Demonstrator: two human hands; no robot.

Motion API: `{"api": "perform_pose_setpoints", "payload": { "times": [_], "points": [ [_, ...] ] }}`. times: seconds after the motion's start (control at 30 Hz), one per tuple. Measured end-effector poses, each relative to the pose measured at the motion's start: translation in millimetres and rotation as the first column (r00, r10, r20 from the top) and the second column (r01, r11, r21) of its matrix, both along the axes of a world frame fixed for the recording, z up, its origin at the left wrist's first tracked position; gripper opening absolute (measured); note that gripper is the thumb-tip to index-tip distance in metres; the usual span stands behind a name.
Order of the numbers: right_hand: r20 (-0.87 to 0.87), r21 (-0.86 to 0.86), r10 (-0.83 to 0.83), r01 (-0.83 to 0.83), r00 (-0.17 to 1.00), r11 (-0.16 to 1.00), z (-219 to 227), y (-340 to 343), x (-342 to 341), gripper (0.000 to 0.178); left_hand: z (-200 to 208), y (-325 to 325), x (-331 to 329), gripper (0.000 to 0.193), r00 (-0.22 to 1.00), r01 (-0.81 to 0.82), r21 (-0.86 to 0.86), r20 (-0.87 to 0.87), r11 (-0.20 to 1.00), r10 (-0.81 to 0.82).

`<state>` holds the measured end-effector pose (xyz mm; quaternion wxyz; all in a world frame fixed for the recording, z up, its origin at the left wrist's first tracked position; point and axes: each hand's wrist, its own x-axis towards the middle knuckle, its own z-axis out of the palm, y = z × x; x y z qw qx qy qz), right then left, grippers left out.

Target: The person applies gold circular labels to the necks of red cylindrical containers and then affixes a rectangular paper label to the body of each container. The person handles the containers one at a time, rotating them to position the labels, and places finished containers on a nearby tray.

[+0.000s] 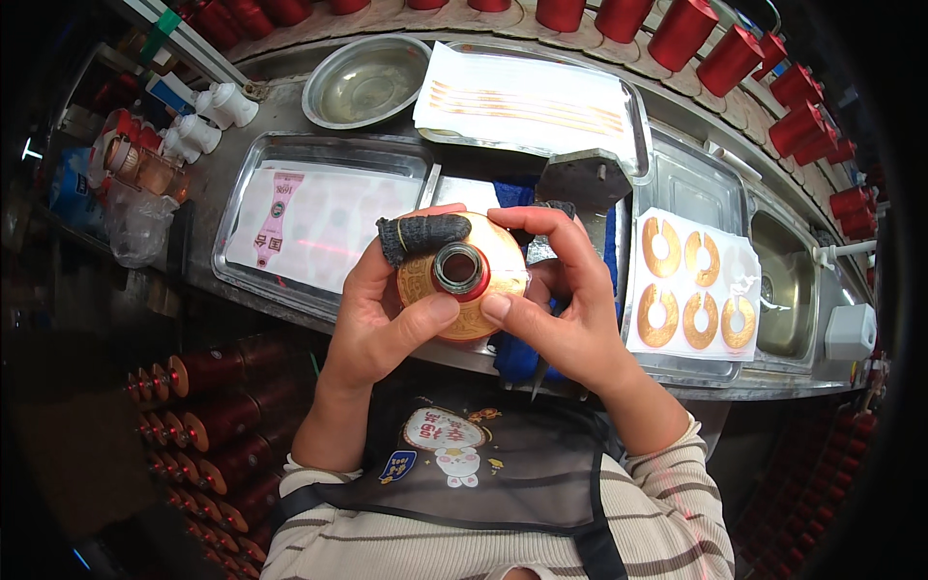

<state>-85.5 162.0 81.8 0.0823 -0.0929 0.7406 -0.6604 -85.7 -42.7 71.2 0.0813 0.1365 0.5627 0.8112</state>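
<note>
the body of the red bottle (pixel 462 275) is hidden behind its gold collar label (pixel 488 290) and both hands, the left hand (pixel 387 309) and right hand (pixel 565 309), while the red bottles (pixel 677 34) along the top are cut off by the edge and the tray label's (pixel 275 217) print is too small to tell.

Bottle (pixel 462 278) in both hands: glossy red body, shiny gold foil label on shoulder, dull metal ring at mouth. Left hand (pixel 387 314): dark knitted cloth cot on forefinger. Trays (pixel 329 150): brushed steel, scuffed. Bowl (pixel 365 82): polished steel. Ring labels (pixel 691 280): gold foil on glossy white backing sheet. Apron (pixel 464 464): dark matt cloth. Sleeves (pixel 667 503): ribbed striped knit.
</note>
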Motion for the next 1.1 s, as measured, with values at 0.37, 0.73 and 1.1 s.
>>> {"api": "perform_pose_setpoints", "payload": {
  "times": [0.37, 0.73, 1.1],
  "points": [
    [0.047, -0.133, -0.003, 0.009, 0.999, 0.991, -2, -2, -4, 0.054, -7, -1, 1, 0.058, 1.000, -0.007, 0.010, -0.017, 1.000, 0.008],
    [0.029, -0.111, -0.036, 0.039, 0.999, 0.993, -3, -6, 0, 0.055, 8, 3, 5, 0.070, 0.992, -0.039, -0.062, 0.117, 0.997, 0.046],
    [0.063, -0.211, -0.054, 0.066, 0.997, 0.975, -9, -12, 1, 0.051, 9, 2, 4, 0.070, 0.990, -0.016, -0.057, 0.137, 0.998, 0.024]
  ]
}}
